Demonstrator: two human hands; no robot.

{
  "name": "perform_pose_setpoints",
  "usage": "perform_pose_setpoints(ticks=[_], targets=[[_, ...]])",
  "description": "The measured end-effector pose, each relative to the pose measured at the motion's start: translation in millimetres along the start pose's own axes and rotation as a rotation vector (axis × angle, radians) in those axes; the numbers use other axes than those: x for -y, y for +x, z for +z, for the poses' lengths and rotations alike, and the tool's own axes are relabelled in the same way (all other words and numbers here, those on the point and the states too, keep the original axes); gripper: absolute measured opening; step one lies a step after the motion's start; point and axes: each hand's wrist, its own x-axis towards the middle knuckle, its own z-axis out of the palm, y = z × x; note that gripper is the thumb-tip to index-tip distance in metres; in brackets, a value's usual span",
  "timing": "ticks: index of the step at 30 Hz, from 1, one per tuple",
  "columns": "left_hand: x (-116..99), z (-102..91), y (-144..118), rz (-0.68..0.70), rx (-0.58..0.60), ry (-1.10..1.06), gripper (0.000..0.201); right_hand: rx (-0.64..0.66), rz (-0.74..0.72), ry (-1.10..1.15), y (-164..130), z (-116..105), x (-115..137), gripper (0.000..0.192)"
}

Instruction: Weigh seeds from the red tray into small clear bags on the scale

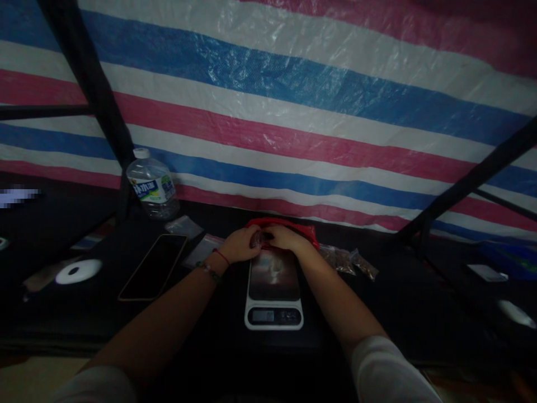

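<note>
A white digital kitchen scale (273, 282) with a dark platform lies in front of me, its small display lit. Beyond its far edge, my left hand (241, 245), with bracelets at the wrist, is closed on a small clear plastic bag (257, 240). Close beside it, my right hand (283, 237) has its fingers curled at the mouth of a red plastic bag (309, 231); what they pinch is too dark to make out. Both hands are over the red bag's near side, and its contents are hidden.
Small filled zip bags (344, 261) lie right of the red bag. To the left are clear empty-looking bags (184, 227), a phone (154, 267), a white round object (79, 271) and a large plastic bottle (153, 187). Dark frame bars (90, 73) slant before a striped tarp (293, 101).
</note>
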Motion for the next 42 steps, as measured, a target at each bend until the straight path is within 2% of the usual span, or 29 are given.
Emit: perform_pose_setpoints(ticks=[3, 5, 9, 12, 14, 16, 18, 21, 23, 27, 29, 32, 34, 37, 42], targets=[[2.6, -0.3, -0.2, -0.053, -0.006, 0.029, 0.032, -0.002, -0.081, 0.037, -4.3, -2.5, -9.6, 0.035], [3.3, -2.0, -0.9, -0.058, -0.033, 0.051, 0.034, -0.001, -0.062, 0.005, -11.0, -6.3, -18.4, 0.033], [-0.7, -11.7, -3.4, -0.028, -0.111, 0.137, 0.035, -0.064, 0.060, -0.042, -27.5, -14.7, -31.1, 0.032], [-3.4, -22.5, -6.1, -0.027, -0.140, 0.217, 0.038, -0.081, 0.208, -0.032, -36.6, -18.5, -30.4, 0.049], [-1.7, -28.1, -8.3, 0.009, -0.086, 0.253, 0.035, -0.002, 0.311, -0.036, -39.0, -19.6, -25.8, 0.059], [2.1, -31.0, -10.5, 0.054, -0.002, 0.285, 0.039, 0.065, 0.367, -0.051, -38.2, -19.5, -20.6, 0.057], [5.2, -31.5, -12.1, 0.092, 0.063, 0.287, 0.055, 0.057, 0.345, -0.066, -35.3, -18.1, -16.9, 0.051], [3.1, -29.7, -11.7, 0.174, 0.102, 0.222, 0.080, 0.005, 0.239, -0.062, -30.1, -13.0, -15.8, 0.043], [-2.8, -28.0, -9.6, 0.232, 0.092, 0.169, 0.074, -0.023, 0.180, -0.038, -27.3, -8.6, -17.1, 0.040], [-16.5, -25.8, -6.0, 0.334, 0.087, 0.028, 0.041, -0.080, 0.130, -0.014, -23.3, -1.8, -20.3, 0.043], [-22.1, -24.6, -6.8, 0.404, 0.125, -0.047, 0.042, -0.079, 0.120, -0.024, -21.5, 0.1, -21.5, 0.038], [-30.5, -20.5, -10.7, 0.448, 0.164, -0.081, 0.057, -0.078, 0.070, -0.001, -19.3, 2.5, -22.6, 0.033], [-36.0, -17.1, -12.4, 0.444, 0.184, -0.059, 0.058, -0.095, 0.017, 0.016, -18.1, 4.0, -23.1, 0.037], [-41.2, -15.3, -9.5, 0.432, 0.187, -0.003, 0.038, -0.110, -0.019, 0.016, -16.9, 5.0, -23.3, 0.035], [-36.5, -17.7, 12.3, 0.245, 0.039, 0.080, 0.019, -0.115, 0.002, 0.022, -16.1, 4.8, -24.6, 0.023]])
